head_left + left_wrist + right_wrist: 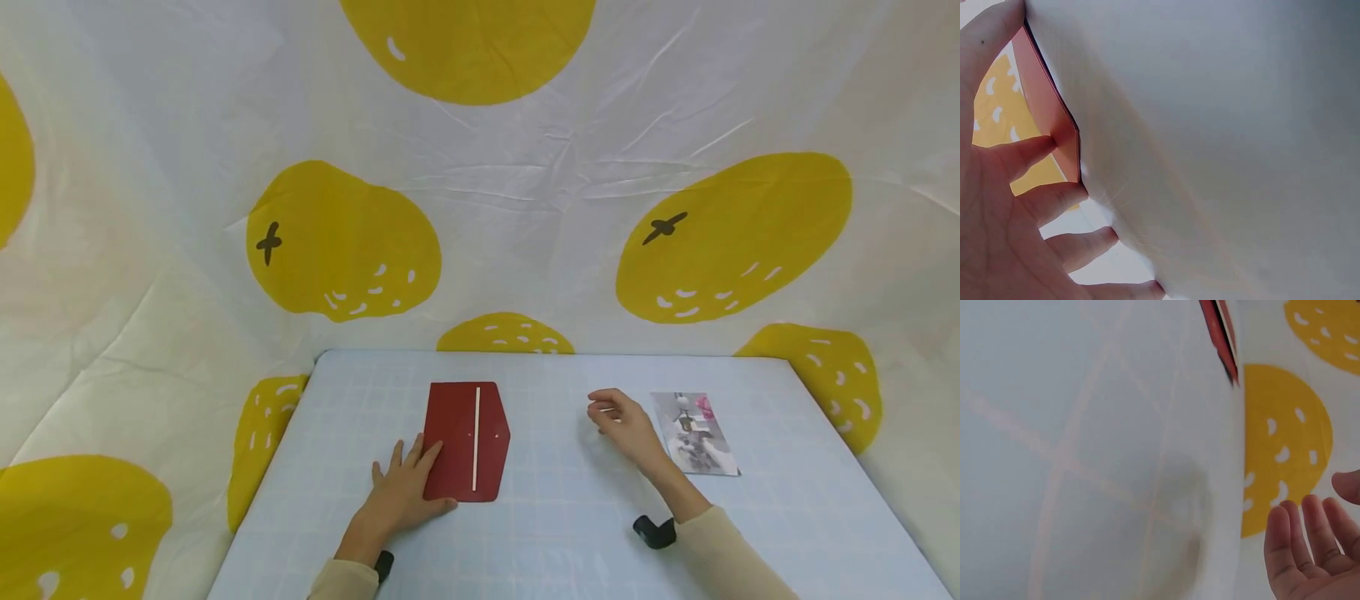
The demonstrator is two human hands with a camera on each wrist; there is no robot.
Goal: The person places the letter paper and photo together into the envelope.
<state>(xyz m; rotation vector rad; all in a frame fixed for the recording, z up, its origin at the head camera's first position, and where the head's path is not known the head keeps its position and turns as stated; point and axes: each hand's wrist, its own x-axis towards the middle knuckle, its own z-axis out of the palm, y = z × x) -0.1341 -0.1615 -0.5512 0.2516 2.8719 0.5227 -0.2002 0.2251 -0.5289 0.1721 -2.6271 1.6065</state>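
Note:
A flat red envelope-like folder [450, 442] with a pointed right flap and a thin white strip down it lies on the table. My left hand [402, 493] rests at its lower left corner, fingers spread and thumb along the near edge. In the left wrist view the fingertips of the left hand [1016, 206] press on the tabletop and the red folder [1054, 119]. My right hand [626, 429] hovers over the table between the folder and a picture card [693, 433], its fingers loosely bent with nothing in them. The right wrist view shows that hand [1316, 556] empty too.
The table [555, 533] has a pale blue checked cover. The picture card, grey with a pink patch, lies flat at the right. Behind the table hangs a white cloth [525, 250] with large yellow fruit prints.

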